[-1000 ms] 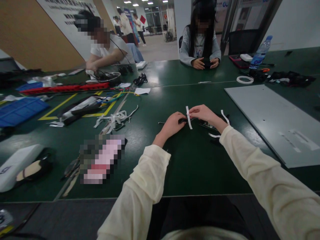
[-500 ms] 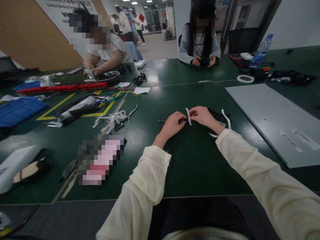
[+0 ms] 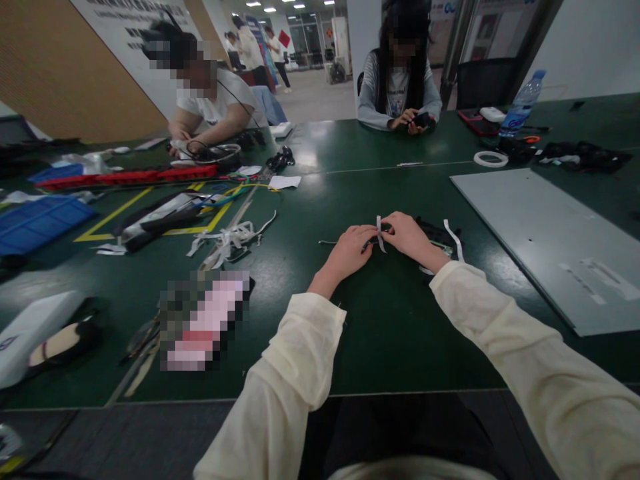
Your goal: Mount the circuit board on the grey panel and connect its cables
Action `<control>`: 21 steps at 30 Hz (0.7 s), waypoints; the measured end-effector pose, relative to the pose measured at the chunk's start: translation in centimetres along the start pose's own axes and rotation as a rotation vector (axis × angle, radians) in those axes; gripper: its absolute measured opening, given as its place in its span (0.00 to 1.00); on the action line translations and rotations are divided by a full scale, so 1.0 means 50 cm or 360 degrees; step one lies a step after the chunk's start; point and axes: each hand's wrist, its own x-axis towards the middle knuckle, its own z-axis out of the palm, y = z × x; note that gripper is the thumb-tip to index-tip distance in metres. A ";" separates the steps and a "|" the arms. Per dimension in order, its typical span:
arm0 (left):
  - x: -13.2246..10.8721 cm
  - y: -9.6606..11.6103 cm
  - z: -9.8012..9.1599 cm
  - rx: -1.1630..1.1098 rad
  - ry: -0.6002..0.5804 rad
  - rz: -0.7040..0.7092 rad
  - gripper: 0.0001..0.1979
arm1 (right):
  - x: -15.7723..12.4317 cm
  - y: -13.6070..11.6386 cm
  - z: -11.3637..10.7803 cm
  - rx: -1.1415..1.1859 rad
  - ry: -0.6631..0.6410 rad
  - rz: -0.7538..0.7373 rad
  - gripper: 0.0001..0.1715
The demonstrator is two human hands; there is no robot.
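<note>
Over the middle of the green table, my left hand is closed, its fingertips pinching a small dark part that is mostly hidden. A thin cable end sticks out to the left of it. My right hand meets it from the other side, thumb and fingers closed at a narrow white strip that stands upright between both hands. Under and behind the right wrist lies a black cable bundle, partly covered. Another white strip curls up at its right end.
A grey panel lies to the right, with a white tape roll behind it. Crumpled white strips and a phone are on the left, beyond them a blue basket. Two people sit across the table.
My left fingers have come down over the dark part, covering more of it. The white strip and my right hand have shifted slightly right. The person opposite has changed their grip on a dark object.
</note>
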 end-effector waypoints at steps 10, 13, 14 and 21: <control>0.000 0.001 0.001 0.0070 -0.0131 -0.0028 0.18 | -0.011 -0.016 -0.053 0.0309 0.0141 0.0091 0.24; -0.002 0.008 -0.007 0.0099 -0.0156 -0.0036 0.19 | -0.033 -0.012 -0.110 0.0334 0.0113 0.0109 0.23; -0.003 0.009 -0.010 0.0105 -0.0173 -0.0027 0.19 | -0.044 -0.007 -0.131 0.0325 0.0097 0.0125 0.23; -0.009 0.002 -0.018 0.0061 -0.0407 0.0014 0.21 | -0.141 0.128 -0.235 0.0017 0.0202 0.0378 0.24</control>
